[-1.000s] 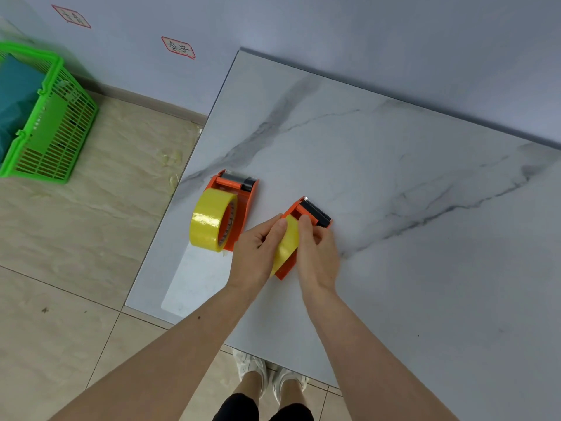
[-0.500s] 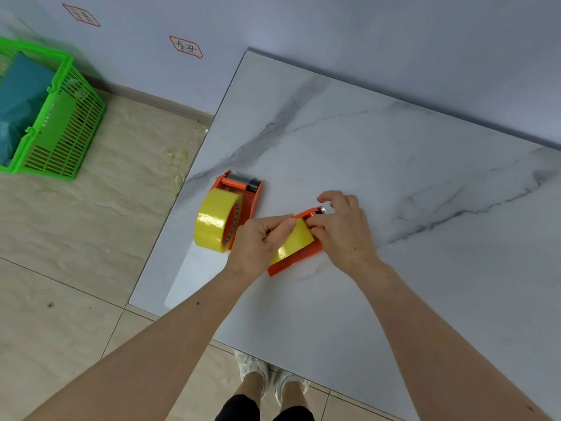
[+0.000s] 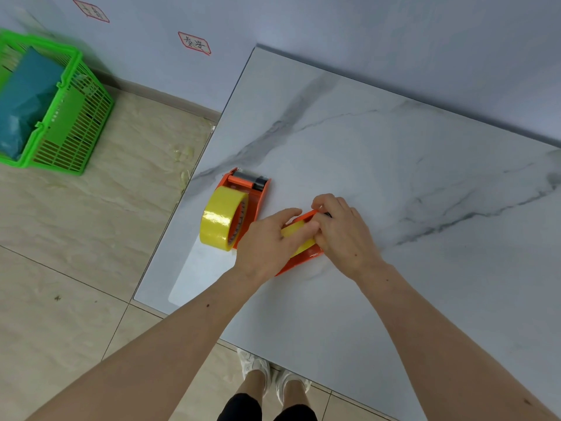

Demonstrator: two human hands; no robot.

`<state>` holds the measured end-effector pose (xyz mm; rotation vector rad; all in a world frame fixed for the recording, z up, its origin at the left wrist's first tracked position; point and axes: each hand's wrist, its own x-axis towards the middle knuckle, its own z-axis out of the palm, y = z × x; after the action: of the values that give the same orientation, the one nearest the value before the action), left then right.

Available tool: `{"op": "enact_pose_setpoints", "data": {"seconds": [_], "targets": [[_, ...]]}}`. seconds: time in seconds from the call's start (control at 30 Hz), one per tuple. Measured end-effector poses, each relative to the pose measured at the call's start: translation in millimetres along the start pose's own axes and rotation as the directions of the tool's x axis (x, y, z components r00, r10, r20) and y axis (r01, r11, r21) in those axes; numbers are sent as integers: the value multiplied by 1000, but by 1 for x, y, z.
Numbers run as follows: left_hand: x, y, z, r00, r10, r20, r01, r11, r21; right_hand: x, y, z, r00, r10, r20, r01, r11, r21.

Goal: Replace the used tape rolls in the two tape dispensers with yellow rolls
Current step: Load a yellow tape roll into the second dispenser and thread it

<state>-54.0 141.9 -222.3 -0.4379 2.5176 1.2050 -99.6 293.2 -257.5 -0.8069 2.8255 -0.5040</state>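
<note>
Since half second ago: right hand (image 3: 344, 235) shifted slightly over second dispenser (image 3: 300, 259) head, fingers curled gripping; left hand (image 3: 267, 241) still pinches yellow roll (image 3: 299, 233). Dispenser near desk (image 3: 394, 177) left edge, long axis toward upper right.

Both hands are working on a small orange plastic tape dispenser (image 3: 299, 260) lying on the white marble-patterned table (image 3: 394, 183): the left hand (image 3: 267, 243) is gripping its yellow tape roll (image 3: 296, 230), the right hand (image 3: 344, 235) seemingly pinching the front end. Beside them is sitting a second orange dispenser (image 3: 253, 192) carrying a full yellow roll (image 3: 221, 218).
</note>
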Motion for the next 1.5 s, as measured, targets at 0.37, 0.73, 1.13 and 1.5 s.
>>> {"op": "enact_pose_setpoints", "data": {"seconds": [0.37, 0.73, 1.13, 1.5], "targets": [[0, 18, 7, 1000, 3, 1, -3, 958, 286, -21, -4, 18, 947, -51, -319, 55, 998, 3], [-2, 22, 3, 984, -140, 105, 121, 978, 169, -48, -18, 23, 876, 443, -190, -293, 802, 520], [-7, 32, 0, 981, -122, 153, 94, 979, 179, -47, -40, -2, 757, 649, 73, -481, 479, 734], [-4, 25, 5, 983, -92, 158, 56, 975, 216, -46, -40, 0, 771, 637, -12, -520, 640, 566]]}}
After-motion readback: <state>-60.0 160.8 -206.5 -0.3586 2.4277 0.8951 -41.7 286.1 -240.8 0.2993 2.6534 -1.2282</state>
